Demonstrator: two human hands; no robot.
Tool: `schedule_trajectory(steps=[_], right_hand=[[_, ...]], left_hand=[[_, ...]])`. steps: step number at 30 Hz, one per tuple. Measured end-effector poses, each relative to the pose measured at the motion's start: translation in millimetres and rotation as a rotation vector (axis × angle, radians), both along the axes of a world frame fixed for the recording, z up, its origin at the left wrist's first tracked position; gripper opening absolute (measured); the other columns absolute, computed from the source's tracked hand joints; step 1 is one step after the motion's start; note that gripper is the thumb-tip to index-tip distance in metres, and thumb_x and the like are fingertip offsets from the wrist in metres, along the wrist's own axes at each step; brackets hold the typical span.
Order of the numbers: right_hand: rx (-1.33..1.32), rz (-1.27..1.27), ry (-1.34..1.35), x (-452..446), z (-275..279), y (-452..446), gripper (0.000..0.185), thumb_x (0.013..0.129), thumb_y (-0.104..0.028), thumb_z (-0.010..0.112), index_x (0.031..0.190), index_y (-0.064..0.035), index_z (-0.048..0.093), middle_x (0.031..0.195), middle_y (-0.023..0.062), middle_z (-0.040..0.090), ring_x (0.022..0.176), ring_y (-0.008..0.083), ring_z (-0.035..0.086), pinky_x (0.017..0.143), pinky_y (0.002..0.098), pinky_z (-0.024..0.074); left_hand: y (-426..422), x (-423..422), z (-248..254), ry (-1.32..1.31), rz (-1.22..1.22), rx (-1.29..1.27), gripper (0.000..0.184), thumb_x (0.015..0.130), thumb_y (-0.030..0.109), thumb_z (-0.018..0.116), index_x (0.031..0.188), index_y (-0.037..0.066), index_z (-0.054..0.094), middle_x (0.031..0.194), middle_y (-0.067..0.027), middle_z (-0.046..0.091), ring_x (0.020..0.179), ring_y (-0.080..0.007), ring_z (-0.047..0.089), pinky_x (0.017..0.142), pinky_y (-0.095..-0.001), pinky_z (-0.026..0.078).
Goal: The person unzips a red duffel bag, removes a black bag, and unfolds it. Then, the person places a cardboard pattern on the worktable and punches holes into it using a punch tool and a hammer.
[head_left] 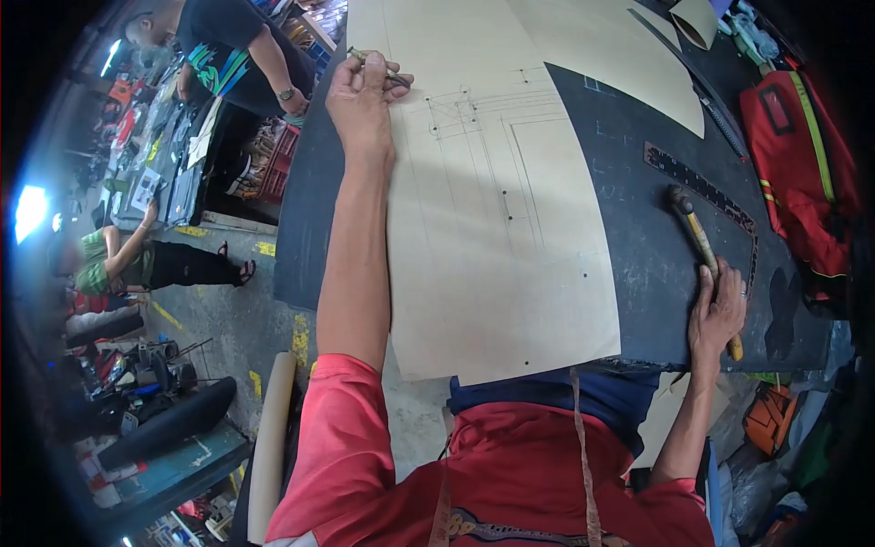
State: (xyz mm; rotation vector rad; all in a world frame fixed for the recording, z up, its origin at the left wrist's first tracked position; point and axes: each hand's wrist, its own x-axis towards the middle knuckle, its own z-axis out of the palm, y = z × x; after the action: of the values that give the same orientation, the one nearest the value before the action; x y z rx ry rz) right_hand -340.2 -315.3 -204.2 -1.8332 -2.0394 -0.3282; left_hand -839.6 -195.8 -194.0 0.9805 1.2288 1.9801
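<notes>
A large sheet of tan pattern paper (492, 301) lies on the dark tabletop, marked with pencil lines and several small dark dots. My left hand (365, 100) is at the sheet's upper left edge, its fingers closed around a slim metal tool (394, 77) with a dark end; my fingers hide much of it, so its exact kind is unclear. On the right side, my right hand (720, 308) grips the yellowish handle of a hammer (700, 239), which rests on the tabletop with its dark head pointing away from me.
A black L-shaped ruler (700, 179) lies beyond the hammer. More tan paper (629, 64) and a long dark ruler (658, 29) are at the back. A red bag (791, 164) sits at the right edge. Two other people (232, 55) are at the left, near a cluttered bench.
</notes>
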Motion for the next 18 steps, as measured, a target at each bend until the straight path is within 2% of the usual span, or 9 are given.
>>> schedule_trajectory(steps=[5,7,18], right_hand=[[0.006,-0.006,-0.003,0.1,-0.2,-0.1,0.029,0.105,-0.026,0.060,0.123,-0.0038,0.067,0.102,0.0144,0.062,0.095,0.0335,0.063,0.082,0.0427,0.0491],[0.071,0.029,-0.020,0.1,-1.5,1.1,0.028,0.104,-0.026,0.062,0.121,-0.0060,0.069,0.099,0.0125,0.062,0.089,0.0307,0.061,0.076,0.0410,0.0472],[0.047,0.015,-0.006,-0.1,0.0,0.7,0.027,0.104,-0.025,0.062,0.122,-0.0054,0.068,0.100,0.0133,0.062,0.092,0.0322,0.062,0.079,0.0415,0.0476]], left_hand=[[0.1,-0.5,-1.1,0.003,-0.004,-0.005,0.027,0.103,0.020,0.068,0.118,-0.001,0.058,0.098,-0.0104,0.069,0.082,-0.0213,0.074,0.068,-0.0259,0.061],[-0.1,-0.7,-0.5,0.006,0.000,-0.006,0.026,0.103,0.019,0.067,0.118,-0.001,0.059,0.098,-0.0106,0.069,0.083,-0.0213,0.074,0.069,-0.0261,0.061],[-0.9,0.5,0.8,0.008,0.013,-0.024,0.026,0.103,0.020,0.067,0.119,0.000,0.059,0.099,-0.0106,0.069,0.082,-0.0221,0.074,0.070,-0.0264,0.061]])
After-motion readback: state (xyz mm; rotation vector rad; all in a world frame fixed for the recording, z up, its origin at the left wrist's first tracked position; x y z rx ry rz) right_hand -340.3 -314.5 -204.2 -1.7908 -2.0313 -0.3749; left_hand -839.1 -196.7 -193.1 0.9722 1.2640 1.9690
